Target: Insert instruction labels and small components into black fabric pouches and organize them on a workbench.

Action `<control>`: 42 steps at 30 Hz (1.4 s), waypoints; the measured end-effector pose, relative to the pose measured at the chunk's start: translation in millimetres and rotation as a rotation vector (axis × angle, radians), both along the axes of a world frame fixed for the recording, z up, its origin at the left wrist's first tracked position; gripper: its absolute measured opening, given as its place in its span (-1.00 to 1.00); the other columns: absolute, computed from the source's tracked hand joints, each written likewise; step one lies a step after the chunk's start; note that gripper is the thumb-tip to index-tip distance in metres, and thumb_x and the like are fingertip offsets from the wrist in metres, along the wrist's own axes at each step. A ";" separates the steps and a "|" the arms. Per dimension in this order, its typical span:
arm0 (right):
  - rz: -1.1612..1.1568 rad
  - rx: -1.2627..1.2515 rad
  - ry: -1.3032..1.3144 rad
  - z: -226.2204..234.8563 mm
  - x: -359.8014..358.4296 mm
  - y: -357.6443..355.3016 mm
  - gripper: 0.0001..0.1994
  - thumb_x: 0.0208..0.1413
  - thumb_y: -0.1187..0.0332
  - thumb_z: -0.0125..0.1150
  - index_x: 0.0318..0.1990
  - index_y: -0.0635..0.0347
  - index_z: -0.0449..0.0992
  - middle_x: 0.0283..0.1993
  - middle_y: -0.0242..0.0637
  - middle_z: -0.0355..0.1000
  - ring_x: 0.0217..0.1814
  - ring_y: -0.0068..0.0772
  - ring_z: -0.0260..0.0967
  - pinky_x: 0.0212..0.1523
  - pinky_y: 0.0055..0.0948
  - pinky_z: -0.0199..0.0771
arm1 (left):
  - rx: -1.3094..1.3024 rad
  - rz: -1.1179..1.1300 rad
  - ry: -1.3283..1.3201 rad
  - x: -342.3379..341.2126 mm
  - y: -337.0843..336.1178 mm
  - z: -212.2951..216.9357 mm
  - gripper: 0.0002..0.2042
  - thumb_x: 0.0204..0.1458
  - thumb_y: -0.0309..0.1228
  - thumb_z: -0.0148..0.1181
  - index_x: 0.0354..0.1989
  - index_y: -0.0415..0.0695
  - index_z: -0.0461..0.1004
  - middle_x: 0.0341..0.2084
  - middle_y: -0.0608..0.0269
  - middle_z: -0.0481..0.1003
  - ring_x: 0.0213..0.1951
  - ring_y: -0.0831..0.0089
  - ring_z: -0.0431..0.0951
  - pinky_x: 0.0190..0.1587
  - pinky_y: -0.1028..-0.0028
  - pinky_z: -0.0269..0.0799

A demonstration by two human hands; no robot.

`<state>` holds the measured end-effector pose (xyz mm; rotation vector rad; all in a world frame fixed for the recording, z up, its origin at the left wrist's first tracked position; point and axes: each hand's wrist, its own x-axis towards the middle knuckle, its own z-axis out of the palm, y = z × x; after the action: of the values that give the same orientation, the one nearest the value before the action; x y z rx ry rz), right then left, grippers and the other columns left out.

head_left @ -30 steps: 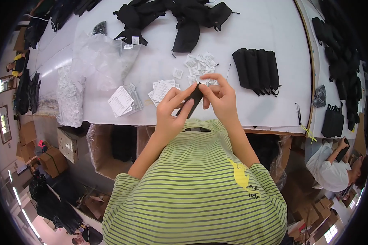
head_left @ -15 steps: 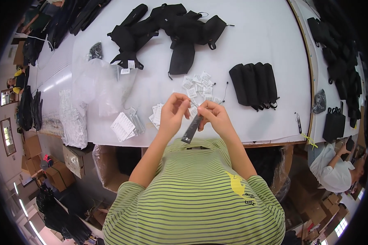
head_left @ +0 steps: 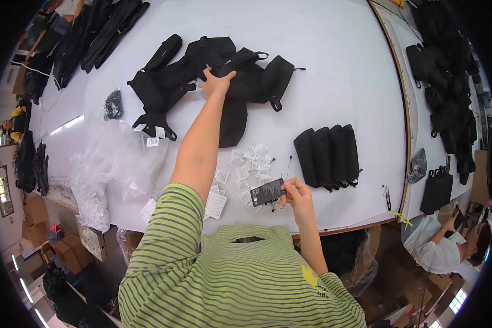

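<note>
My left hand [head_left: 216, 83] is stretched far across the white table [head_left: 333, 65] and grips a black fabric pouch [head_left: 246, 82] in a loose pile of black pouches. Close to my chest, my right hand [head_left: 294, 195] pinches a dark hang tag [head_left: 267, 192] with a thin string loop rising from it. Between the two hands lies a scatter of small white tags [head_left: 250, 160]. A row of rolled black pouches [head_left: 328, 154] lies side by side to the right of my right hand.
Clear plastic bags [head_left: 120, 158] are heaped at the left, with white cards [head_left: 215, 204] near the front edge. More black goods [head_left: 443, 82] line a second table at the right, where another person [head_left: 448, 249] sits. Cardboard boxes [head_left: 35, 224] stand on the floor at left.
Both hands were together on the dark tag near my chest. My left hand has let go and reached far forward onto the black pouch pile. The right hand keeps the tag.
</note>
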<state>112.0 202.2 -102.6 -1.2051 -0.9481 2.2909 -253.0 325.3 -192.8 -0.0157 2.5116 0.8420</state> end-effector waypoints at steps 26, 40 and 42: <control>0.003 0.239 -0.144 27.4 110.0 -70.2 -0.83 0.18 0.34 0.07 -0.31 0.29 0.46 -0.65 -0.40 0.31 -0.68 -0.62 0.23 -0.60 -0.63 0.24 | 0.343 -0.559 0.369 159.9 -351.9 36.1 -0.71 -0.07 -0.38 0.24 -0.16 -0.13 0.40 -0.31 0.13 0.41 -0.31 0.27 0.46 -0.23 0.35 0.37; 0.634 0.930 -0.322 3.0 -15.0 -150.0 -0.85 -0.02 0.31 0.23 -0.29 0.10 0.56 -0.69 -0.30 0.34 -0.67 -0.40 0.30 -0.58 -0.44 0.26 | 0.577 -0.365 0.029 231.8 -423.5 44.3 -0.88 -0.13 -0.47 0.31 -0.39 -0.20 0.56 -0.74 0.49 0.21 -0.62 0.70 0.15 -0.56 0.57 0.04; 0.644 0.962 -0.305 -1.4 -24.8 -161.1 -0.86 -0.02 0.30 0.23 -0.31 0.10 0.56 -0.68 -0.29 0.36 -0.65 -0.35 0.32 -0.57 -0.43 0.28 | 0.664 -0.351 0.009 236.7 -423.0 50.7 -0.90 -0.08 -0.51 0.27 -0.36 -0.19 0.59 -0.72 0.53 0.21 -0.61 0.74 0.12 -0.56 0.61 0.01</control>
<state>87.1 41.2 -104.0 -0.8577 -2.4444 1.5693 -16.3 -97.8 -142.1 0.6243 2.0337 1.4585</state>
